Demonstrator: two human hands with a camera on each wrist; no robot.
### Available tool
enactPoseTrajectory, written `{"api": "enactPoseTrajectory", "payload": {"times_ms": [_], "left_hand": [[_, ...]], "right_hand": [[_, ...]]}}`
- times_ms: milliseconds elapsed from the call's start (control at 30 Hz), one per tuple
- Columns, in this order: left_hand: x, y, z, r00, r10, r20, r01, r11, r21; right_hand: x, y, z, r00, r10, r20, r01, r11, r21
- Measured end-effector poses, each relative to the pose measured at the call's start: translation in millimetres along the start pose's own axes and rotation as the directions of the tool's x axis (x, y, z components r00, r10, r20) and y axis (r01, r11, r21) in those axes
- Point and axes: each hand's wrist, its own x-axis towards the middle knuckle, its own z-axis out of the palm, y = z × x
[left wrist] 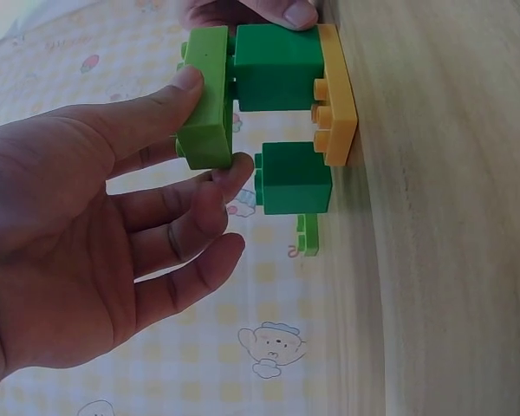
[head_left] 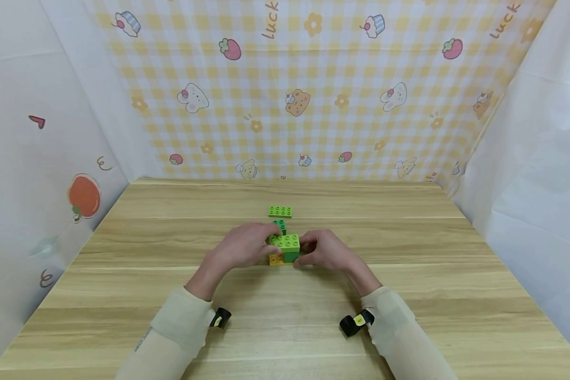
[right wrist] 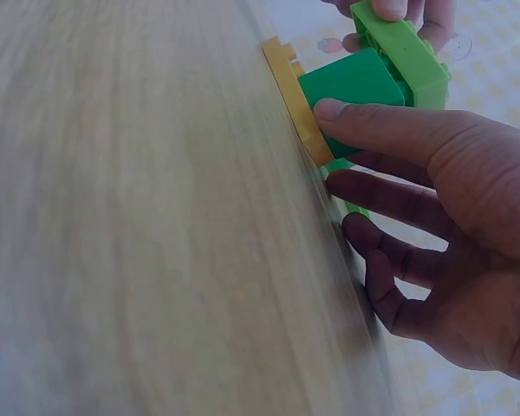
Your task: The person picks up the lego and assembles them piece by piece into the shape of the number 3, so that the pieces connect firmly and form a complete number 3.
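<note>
One lime brick (head_left: 290, 241) pinched in left grip (head_left: 241, 245); right grip (head_left: 330, 250) grasps green block (left wrist: 280, 69), orange plate (left wrist: 340, 117) beside right grip.

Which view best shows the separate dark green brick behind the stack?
Left wrist: the dark green brick shows clearly, side and studs unobstructed. Head: only its studded top, partly hidden by the left hand. Right wrist: at most a green sliver past the stack; can't confirm it's that brick.

A wood-grain table (head_left: 285, 338) filled the head view's lower half. Near the frame's centre, a flat light green brick (head_left: 280, 212) lay on it, a dark green brick (head_left: 280, 222) stood just below that, and an orange plate (head_left: 276, 259) lay lowest.
</note>
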Motion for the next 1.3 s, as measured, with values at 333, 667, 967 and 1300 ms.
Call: {"api": "enactPoseTrajectory", "payload": {"times_ms": [333,667,967,1300], "left_hand": [[0.3,1.6,0.5,1.000,-0.001,-0.002,0.001,1.000,0.003],[0.8,2.3,0.5,1.000,-0.012,0.001,0.012,1.000,0.006],[0.9,2.9,0.4,1.000,-0.015,0.000,0.015,1.000,0.008],[0.7,2.3,0.3,1.000,-0.020,-0.001,0.020,1.000,0.003]], "right_hand": [[0.1,0.6,0.0,1.000,-0.008,0.002,0.008,1.000,0.004],[-1.3,6.0,-5.0,0.999,-0.030,0.037,0.026,0.996,0.085],[-1.8,8.1,-8.4,0.999,-0.031,0.041,0.023,0.981,0.191],[-2.4,7.5,-8.1,0.999,-0.037,0.028,0.030,0.980,0.196]]}}
